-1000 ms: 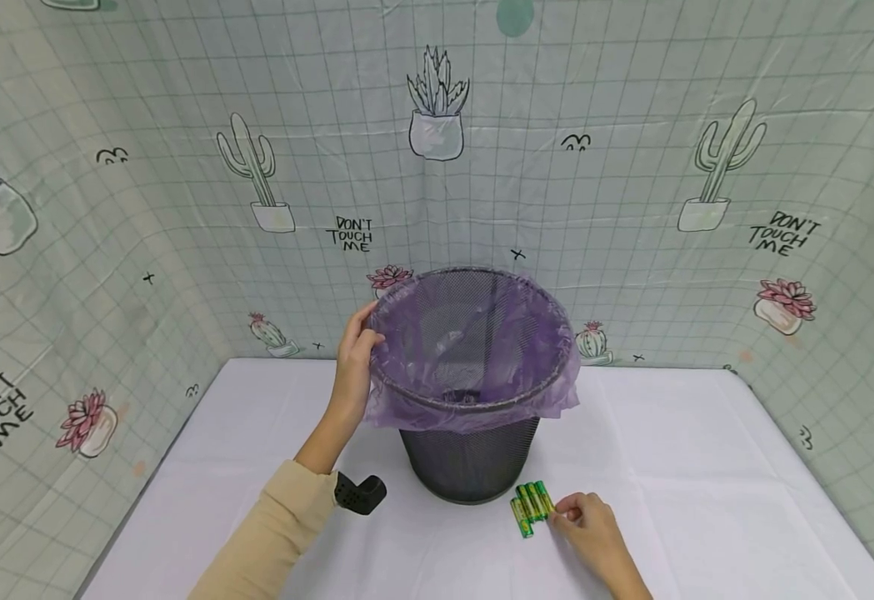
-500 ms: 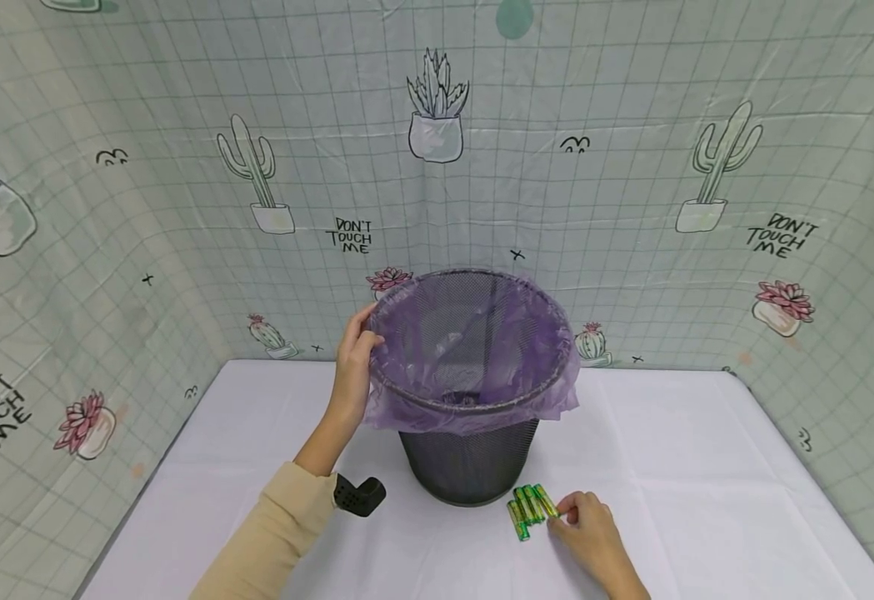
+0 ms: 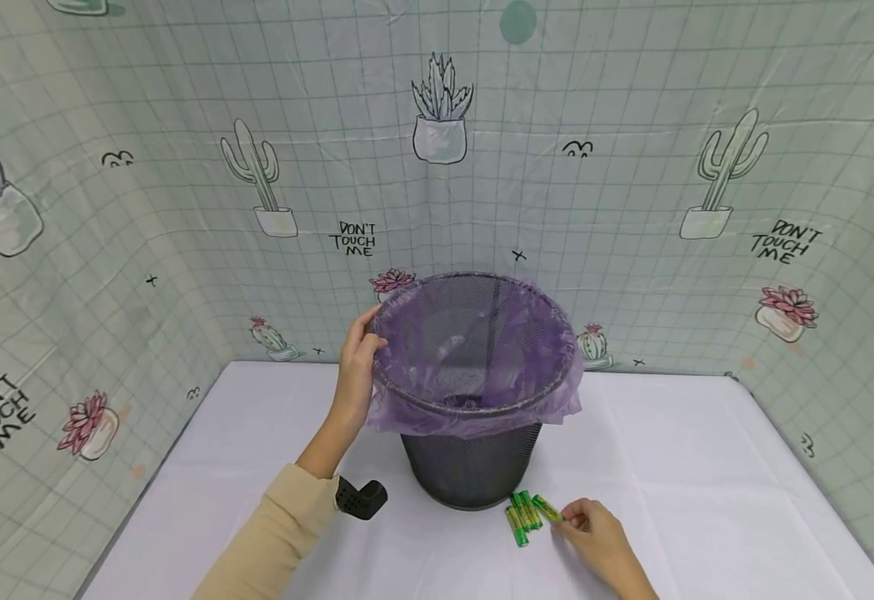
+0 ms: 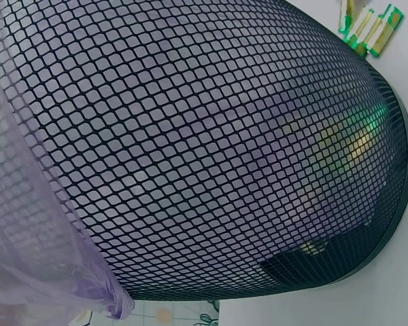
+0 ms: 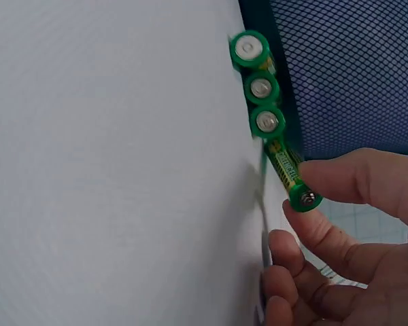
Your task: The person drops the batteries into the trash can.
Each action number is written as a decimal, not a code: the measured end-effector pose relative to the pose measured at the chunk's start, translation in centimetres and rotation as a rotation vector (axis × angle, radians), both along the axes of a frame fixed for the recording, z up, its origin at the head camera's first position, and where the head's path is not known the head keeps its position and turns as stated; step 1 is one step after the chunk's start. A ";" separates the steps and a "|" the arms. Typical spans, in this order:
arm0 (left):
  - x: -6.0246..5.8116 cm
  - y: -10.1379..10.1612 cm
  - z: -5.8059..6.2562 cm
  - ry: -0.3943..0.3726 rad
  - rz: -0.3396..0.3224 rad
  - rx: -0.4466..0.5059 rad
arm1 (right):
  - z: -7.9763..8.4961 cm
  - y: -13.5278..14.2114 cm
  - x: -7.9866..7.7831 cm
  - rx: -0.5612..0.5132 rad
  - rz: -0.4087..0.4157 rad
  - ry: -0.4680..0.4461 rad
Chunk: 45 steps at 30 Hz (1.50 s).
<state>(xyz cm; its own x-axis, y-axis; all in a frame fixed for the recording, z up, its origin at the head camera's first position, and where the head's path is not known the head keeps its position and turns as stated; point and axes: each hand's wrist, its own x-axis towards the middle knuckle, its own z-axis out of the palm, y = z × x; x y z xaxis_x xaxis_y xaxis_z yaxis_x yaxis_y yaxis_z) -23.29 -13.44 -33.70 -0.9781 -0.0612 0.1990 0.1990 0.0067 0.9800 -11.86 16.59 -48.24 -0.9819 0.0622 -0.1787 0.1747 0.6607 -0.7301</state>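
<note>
A black mesh wastebasket [image 3: 470, 471] stands upright on the table, lined with a thin purple bag [image 3: 549, 400] folded over its rim. My left hand [image 3: 354, 371] grips the rim's left side, thumb over the edge; the left wrist view shows the mesh wall [image 4: 190, 136] but no fingers. At the basket's lower right, my right hand [image 3: 597, 537] pinches the end of one green-and-gold battery [image 5: 285, 170] between thumb and fingertip. That battery is angled away from the other batteries [image 3: 524, 515], which lie side by side, the leftmost set a little nearer me.
A white cloth covers the table [image 3: 691, 483]. Behind and at both sides hangs a cactus-print grid curtain [image 3: 437, 208]. A black wrist mount [image 3: 362, 498] sticks out from the left sleeve [image 3: 279, 525]. Blurred green and yellow patches [image 4: 360, 146] show through the mesh.
The pinched battery has swung away from the row, its near end drawn right with my right hand. My left hand keeps its grip on the rim.
</note>
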 end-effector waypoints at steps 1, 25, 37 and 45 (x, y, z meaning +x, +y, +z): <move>0.0 0.0 0.0 -0.003 0.004 -0.006 | 0.1 0.0 0.0 -0.001 -0.003 -0.005; 0.0 -0.2 0.0 -0.024 0.022 -0.019 | 12.4 1.9 0.3 0.068 -0.041 0.604; 0.0 -0.1 0.0 -0.004 0.003 0.008 | 18.0 1.4 -1.2 0.067 0.003 0.751; 0.0 0.0 -0.2 -0.003 -0.002 0.012 | 19.7 0.1 -2.6 0.048 0.062 0.785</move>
